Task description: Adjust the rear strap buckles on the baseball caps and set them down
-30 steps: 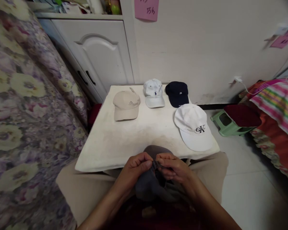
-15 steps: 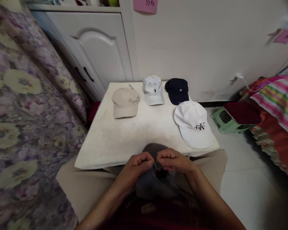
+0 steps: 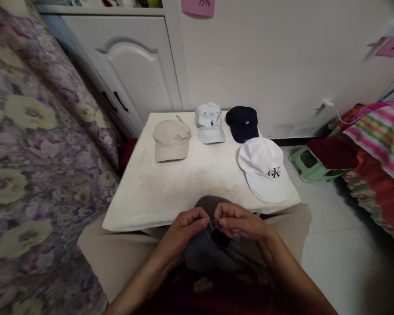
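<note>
A dark grey cap (image 3: 203, 253) is held over my lap, its back opening and strap facing up and its brim toward the table. My left hand (image 3: 192, 222) pinches one side of the strap between thumb and fingers. On the other side, my right hand (image 3: 238, 220) pinches the strap close to a small dark buckle (image 3: 213, 225). The fingertips are a short gap apart, with the buckle between them. Exactly how the strap sits in the buckle is too small to make out.
On the cream-covered table (image 3: 144, 192) lie a beige cap (image 3: 171, 139), a pale blue cap (image 3: 210, 123), a navy cap (image 3: 242, 124) and a white cap (image 3: 265, 170). A floral curtain (image 3: 36, 153) hangs at left. A green stool (image 3: 307, 164) stands on the floor at right.
My fingers have shifted slightly at the strap, and the buckle shows a little more between them. The grey cap has tilted a bit; the other caps have not moved.
</note>
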